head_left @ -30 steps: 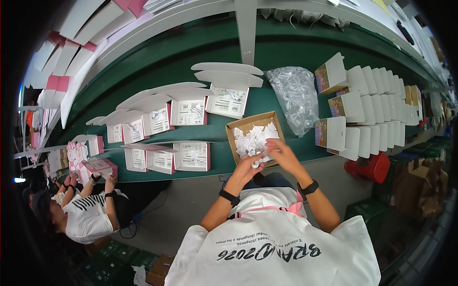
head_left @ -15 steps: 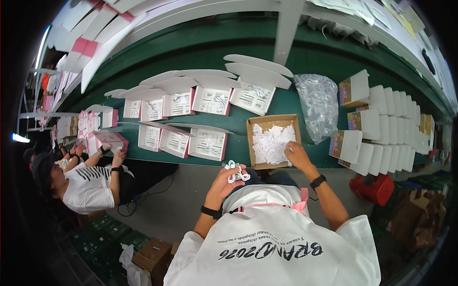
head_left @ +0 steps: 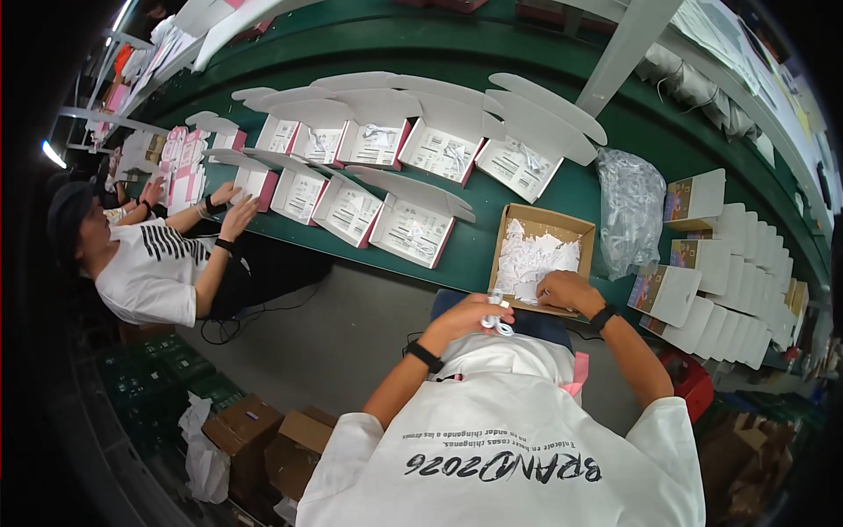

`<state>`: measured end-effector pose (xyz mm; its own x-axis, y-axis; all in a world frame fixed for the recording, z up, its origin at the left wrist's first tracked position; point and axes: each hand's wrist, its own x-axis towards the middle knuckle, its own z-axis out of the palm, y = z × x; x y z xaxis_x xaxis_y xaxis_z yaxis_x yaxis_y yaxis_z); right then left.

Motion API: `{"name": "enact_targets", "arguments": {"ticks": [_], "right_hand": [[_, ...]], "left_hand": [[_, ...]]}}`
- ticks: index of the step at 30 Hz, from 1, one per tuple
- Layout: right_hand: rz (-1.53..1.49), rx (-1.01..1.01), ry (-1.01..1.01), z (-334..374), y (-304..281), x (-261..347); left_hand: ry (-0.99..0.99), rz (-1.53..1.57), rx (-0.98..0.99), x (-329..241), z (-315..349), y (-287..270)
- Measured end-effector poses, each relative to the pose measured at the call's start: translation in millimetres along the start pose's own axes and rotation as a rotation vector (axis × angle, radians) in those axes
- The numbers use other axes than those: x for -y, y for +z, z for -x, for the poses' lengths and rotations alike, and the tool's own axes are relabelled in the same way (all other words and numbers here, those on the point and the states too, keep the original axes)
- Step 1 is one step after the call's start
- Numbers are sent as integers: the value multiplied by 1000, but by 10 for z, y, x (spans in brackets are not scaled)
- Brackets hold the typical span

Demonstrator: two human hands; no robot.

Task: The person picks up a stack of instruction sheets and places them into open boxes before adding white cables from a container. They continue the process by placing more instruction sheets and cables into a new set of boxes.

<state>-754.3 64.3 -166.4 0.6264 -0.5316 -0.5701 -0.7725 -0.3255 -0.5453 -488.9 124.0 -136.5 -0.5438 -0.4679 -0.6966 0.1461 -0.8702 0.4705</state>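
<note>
My left hand (head_left: 464,318) is closed around a small bundle of white coiled cables (head_left: 499,328), just in front of the table edge. To its right stands an open brown cardboard box (head_left: 575,224), partly filled with small white paper slips (head_left: 534,255). My right hand (head_left: 569,290) reaches over the box's near right corner, its fingers bent down onto the slips. Whatever those fingertips pinch is too small to make out. Beyond the box and to the left, open white-and-pink boxes (head_left: 408,233) stand in two rows, several with white cables inside.
A clear plastic bag (head_left: 630,211) of contents I cannot identify lies right of the cardboard box. Farther right are rows of open printed boxes (head_left: 689,294). At the left a co-worker (head_left: 162,263) handles a pink-and-white box (head_left: 255,183). A grey post (head_left: 628,57) rises behind the table.
My view has turned, so the table appears shifted and tilted. My left hand with the cables has come closer to the cardboard box. My right hand has lowered further onto the slips.
</note>
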Motion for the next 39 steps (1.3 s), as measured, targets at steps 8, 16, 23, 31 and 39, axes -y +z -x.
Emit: {"name": "enact_targets", "arguments": {"ticks": [8,16,23,31,39], "right_hand": [[-290,-188,-46,157,5,-135],[-1422,-384,312,419,-118,-217],[-1216,-272,234,198,-366,863],[-981,-159,69,-88,-608,2145],[-1025,-304,151,-542,-920,3068]], "left_hand": [[60,-148,64,374,-591,8],[203,72,199,416,-443,32],[413,249,39,-8,321,62],[501,-29,-300,-411,1274,-130],[301,9,-143,-1239,1840,-888]]}}
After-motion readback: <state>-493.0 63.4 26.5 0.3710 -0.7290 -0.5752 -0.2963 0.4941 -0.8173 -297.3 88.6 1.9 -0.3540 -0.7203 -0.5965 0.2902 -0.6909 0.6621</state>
